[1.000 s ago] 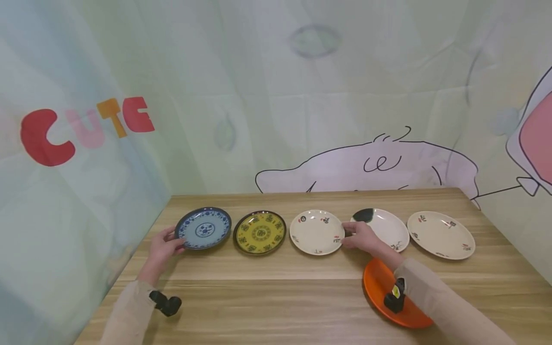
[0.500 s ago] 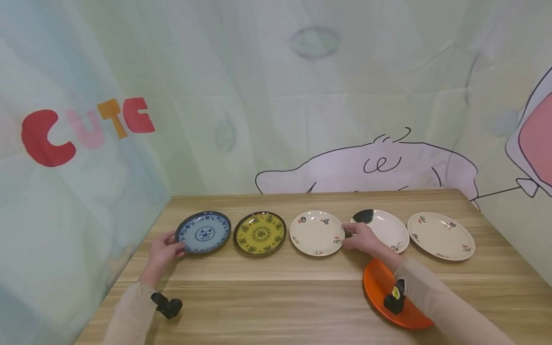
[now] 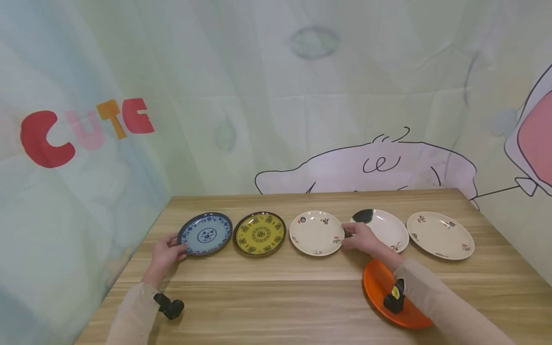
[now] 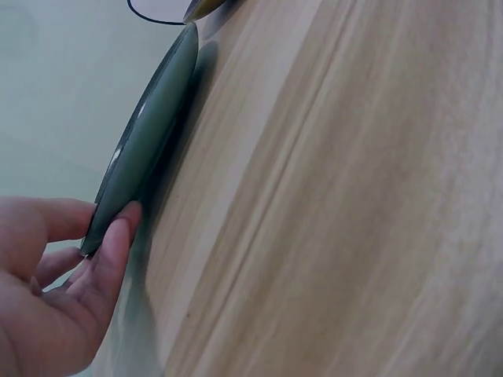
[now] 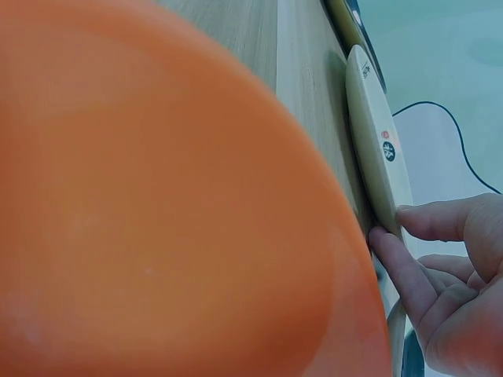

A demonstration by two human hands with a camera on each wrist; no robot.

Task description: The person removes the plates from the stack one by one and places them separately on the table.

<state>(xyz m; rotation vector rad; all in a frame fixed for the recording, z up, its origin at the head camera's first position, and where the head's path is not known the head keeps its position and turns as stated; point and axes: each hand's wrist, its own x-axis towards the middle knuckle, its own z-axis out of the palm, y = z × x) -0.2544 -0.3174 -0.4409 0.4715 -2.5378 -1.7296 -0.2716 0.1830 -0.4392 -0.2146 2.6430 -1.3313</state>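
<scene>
My left hand (image 3: 167, 251) pinches the left rim of a blue plate (image 3: 206, 234) with a dark edge and floral pattern. The left wrist view shows the thumb and fingers on opposite faces of that plate (image 4: 145, 141). At the middle of the row, my right hand (image 3: 363, 237) grips the right rim of a round cream plate (image 3: 316, 233) with small dark and red marks. In the right wrist view, a finger reaches under the cream plate (image 5: 376, 149) while the thumb touches its rim. Between the two held plates lies a yellow-green patterned plate (image 3: 260, 233).
A white plate with a dark green patch (image 3: 384, 230) lies partly behind my right hand. Farther right is an oval cream plate (image 3: 441, 235). An orange plate (image 3: 379, 290) sits under my right forearm, nearer me. The wooden table (image 3: 258, 306) meets a printed curtain (image 3: 215, 96) behind.
The blue plate has come slightly toward me and then a little right, nearer the yellow-green plate, with my left hand following. My right hand and the cream plate have stayed in place.
</scene>
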